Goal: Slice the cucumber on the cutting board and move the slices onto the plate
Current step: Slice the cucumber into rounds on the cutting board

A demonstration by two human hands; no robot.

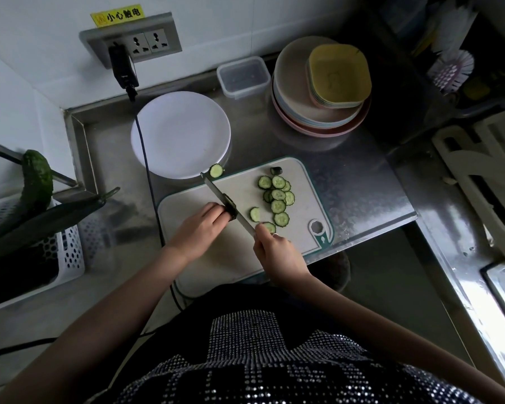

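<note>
On the pale cutting board [233, 258], my left hand [200, 228] grips a short dark cucumber stub [231, 209]. My right hand [274, 249] holds a knife [225, 204] whose blade lies across the stub, pointing up-left. One slice [216, 170] sits by the blade tip at the board's far edge. Several cut slices [277, 196] lie in a heap right of the blade, with the cucumber's end piece [276, 170] beyond them. The white plate [181, 135] stands behind the board with nothing on it.
A clear lidded box [243, 75] and a stack of coloured plates [321, 91] stand at the back. A white perforated basket [38, 252] at left holds a whole cucumber [37, 182] and a dark eggplant. A black cable [149, 170] runs from the wall socket past the plate.
</note>
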